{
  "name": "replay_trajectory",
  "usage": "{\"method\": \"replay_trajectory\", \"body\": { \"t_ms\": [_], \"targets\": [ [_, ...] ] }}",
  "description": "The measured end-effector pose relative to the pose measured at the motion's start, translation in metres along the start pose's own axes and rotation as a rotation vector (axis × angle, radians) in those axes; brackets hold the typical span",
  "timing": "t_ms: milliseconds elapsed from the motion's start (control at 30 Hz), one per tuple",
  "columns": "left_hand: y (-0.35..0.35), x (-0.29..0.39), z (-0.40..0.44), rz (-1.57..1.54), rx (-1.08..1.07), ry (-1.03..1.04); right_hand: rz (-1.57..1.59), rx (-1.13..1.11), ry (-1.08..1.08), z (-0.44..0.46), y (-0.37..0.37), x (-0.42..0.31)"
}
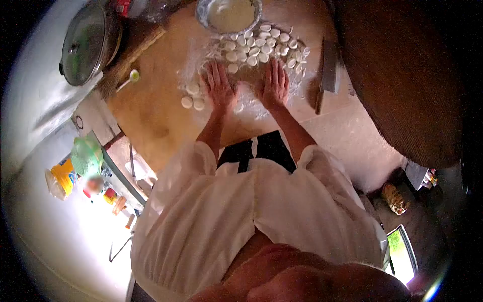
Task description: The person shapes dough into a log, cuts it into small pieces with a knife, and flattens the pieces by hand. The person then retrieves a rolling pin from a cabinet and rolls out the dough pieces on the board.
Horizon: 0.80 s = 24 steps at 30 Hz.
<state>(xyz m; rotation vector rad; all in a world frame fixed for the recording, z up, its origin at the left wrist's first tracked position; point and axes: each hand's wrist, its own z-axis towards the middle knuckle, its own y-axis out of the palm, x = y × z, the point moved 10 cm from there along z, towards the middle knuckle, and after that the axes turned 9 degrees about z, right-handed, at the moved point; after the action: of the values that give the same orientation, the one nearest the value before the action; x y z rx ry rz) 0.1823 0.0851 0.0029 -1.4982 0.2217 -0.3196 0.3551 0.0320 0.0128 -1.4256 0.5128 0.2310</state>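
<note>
My left hand (220, 89) lies palm down on the floured wooden board (146, 113), fingers stretched out. To its left are several pale round dough pieces (193, 88). Also palm down, my right hand (274, 86) rests a short way to the right with its fingers straight. Anything under either palm is hidden. Just beyond my fingertips spreads a cluster of small flattened dough pieces (254, 51). One more dough piece (239, 106) sits between my wrists. Loose flour dusts the wood around both hands.
A bowl of flour (229, 16) stands at the board's far side. A broad-bladed knife (329, 66) lies at the right. On the left are a small spoon (134, 75) and a pot with a glass lid (83, 48). A dark ribbed surface (402, 75) fills the upper right.
</note>
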Motion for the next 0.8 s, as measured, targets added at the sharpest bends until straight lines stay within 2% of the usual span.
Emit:
{"method": "replay_trajectory", "body": {
  "t_ms": [33, 100, 133, 167, 267, 300, 367, 433, 500, 567, 600, 633, 700, 767, 800],
  "targets": [
    [-0.008, 0.003, 0.001, -0.006, 0.009, 0.007, -0.031, -0.027, 0.018, 0.000, 0.004, 0.004],
    [-0.014, 0.000, 0.004, -0.174, -0.035, -0.071, -0.023, 0.056, -0.012, -0.002, 0.001, 0.004],
    [-0.014, 0.000, 0.003, -0.076, 0.070, -0.051, 0.015, 0.081, -0.035, 0.001, -0.004, 0.002],
    [-0.014, -0.001, -0.003, -0.075, 0.063, -0.048, 0.057, 0.099, -0.054, -0.002, -0.009, -0.003],
    [-0.032, -0.005, 0.002, -0.200, 0.199, -0.025, 0.103, 0.115, -0.056, 0.000, -0.027, -0.012],
    [-0.029, -0.021, 0.004, -0.326, 0.189, -0.065, 0.103, 0.118, -0.059, 0.001, -0.024, -0.005],
    [-0.013, -0.051, 0.010, -0.591, 0.158, -0.147, 0.401, 0.168, -0.065, 0.002, -0.016, 0.024],
    [-0.001, -0.075, -0.004, -0.851, 0.097, -0.240, 0.739, 0.461, 0.083, -0.001, -0.018, 0.073],
    [-0.003, -0.074, -0.014, -0.978, 0.091, -0.288, 0.489, 0.444, 0.099, -0.019, -0.066, 0.060],
    [-0.062, -0.018, -0.034, -0.530, 0.207, 0.082, 0.454, 0.453, 0.091, -0.042, -0.047, 0.067],
    [-0.040, 0.004, -0.051, -0.318, 0.038, 0.235, 0.436, 0.499, 0.042, -0.057, -0.039, 0.063],
    [-0.048, 0.006, -0.059, -0.319, 0.044, 0.235, 0.424, 0.529, -0.001, -0.065, -0.024, 0.058],
    [-0.058, 0.029, -0.079, -0.365, -0.015, 0.438, 0.403, 0.572, -0.073, -0.077, 0.008, 0.044],
    [-0.045, 0.014, -0.085, -0.379, -0.037, 0.411, 0.694, 0.252, -0.107, -0.057, 0.009, -0.010],
    [-0.043, -0.003, -0.085, -0.288, 0.011, 0.338, 0.769, 0.172, -0.051, -0.047, 0.006, -0.025]
  ]
}}
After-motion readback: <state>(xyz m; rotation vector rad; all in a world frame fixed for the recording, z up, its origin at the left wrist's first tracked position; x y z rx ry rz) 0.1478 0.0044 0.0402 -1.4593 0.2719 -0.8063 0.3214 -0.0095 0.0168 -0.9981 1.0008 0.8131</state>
